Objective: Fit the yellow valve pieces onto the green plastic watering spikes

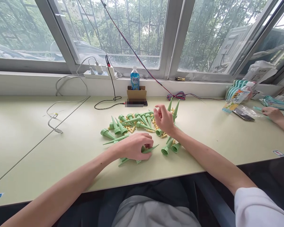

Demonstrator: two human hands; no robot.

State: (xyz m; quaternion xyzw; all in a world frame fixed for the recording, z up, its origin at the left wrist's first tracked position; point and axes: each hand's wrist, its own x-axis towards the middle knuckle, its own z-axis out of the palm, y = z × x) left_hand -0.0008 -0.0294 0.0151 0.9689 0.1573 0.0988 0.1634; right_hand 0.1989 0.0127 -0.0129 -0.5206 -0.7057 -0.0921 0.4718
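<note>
My left hand [136, 147] is low over the front of a pile, its fingers curled round a green plastic watering spike [150, 149] whose thin tip points right. My right hand [165, 119] hovers at the pile's right side with bent fingers; anything between its fingertips is too small or hidden. Close behind it, green spikes [176, 108] stand point up. Beneath its wrist lie spikes with open threaded caps [165, 151] facing me. Several more green spikes [143, 119] are heaped between and behind my hands, mixed with small yellow plastic pieces [133, 128].
A cardboard box [136, 94] and blue-labelled bottle [134, 78] stand at the back. Cables run along the table [68, 151] and sill, near a power strip [100, 74]. At right are a drink bottle [238, 97], a phone [243, 114] and another person's hand [273, 114].
</note>
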